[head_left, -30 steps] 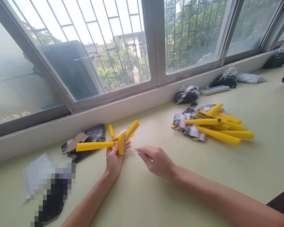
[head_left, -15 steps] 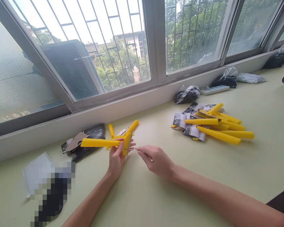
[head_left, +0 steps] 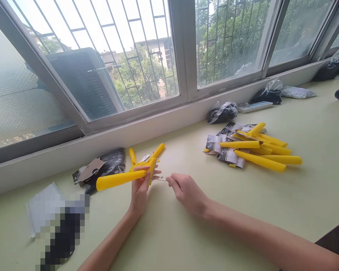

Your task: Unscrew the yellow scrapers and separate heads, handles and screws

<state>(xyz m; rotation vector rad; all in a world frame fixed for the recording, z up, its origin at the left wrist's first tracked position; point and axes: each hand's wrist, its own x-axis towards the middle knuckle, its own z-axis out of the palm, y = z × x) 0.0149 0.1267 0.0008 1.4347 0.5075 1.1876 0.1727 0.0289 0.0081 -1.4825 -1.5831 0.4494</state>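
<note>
My left hand (head_left: 139, 194) is closed around a yellow T-shaped hand tool (head_left: 121, 180), which looks like a scraper. Its long handle points left and slopes slightly down, and its short head stands nearly upright at my fingers. To the right, my right hand (head_left: 186, 192) pinches the end of a thin metal rod (head_left: 159, 179), like a hex key; the grip hides most of its near end. The rod's other end meets the yellow head, though the exact contact is hidden. Just behind my left hand lie more yellow handled tools (head_left: 158, 150).
Yellow tools on printed cards (head_left: 260, 160) are heaped at the right. A black plastic bag (head_left: 113, 162) and an opened card box (head_left: 92, 171) lie at the left. Bagged dark items (head_left: 222, 112) and a white power strip (head_left: 255, 107) line the window side.
The yellow tool has turned in my left hand: its handle end dropped and its head shows more edge-on. My right hand moved slightly right with the rod.
</note>
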